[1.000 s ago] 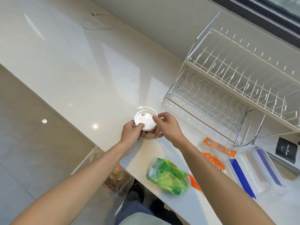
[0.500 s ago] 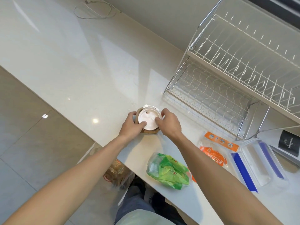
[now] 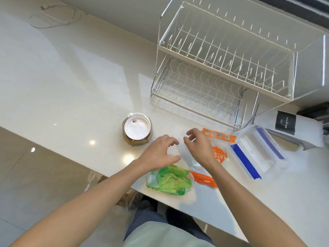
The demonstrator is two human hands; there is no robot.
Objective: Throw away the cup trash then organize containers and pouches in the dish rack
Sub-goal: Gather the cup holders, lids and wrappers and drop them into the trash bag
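At far left on the white counter a thin white cable is seen coiled. Nearer the edge, the paper cup is stood upright, capped by a white plastic lid over a brown sleeve; it is judged light, easily crushed, and best gripped round the sleeve rather than by the lid, which may pop off. Just right of it, the left hand is held above the counter with fingers loosely curled, nothing gripped. The right hand is likewise apart from everything, fingers relaxed. Below them a green pouch is laid, soft and slippery-looking; its red print is too blurred to be read. Orange-topped zip pouches and a clear container with blue clips are set further right, in front of the empty 2-tier dish rack. On a white bag a dark label is seen, its writing illegible.
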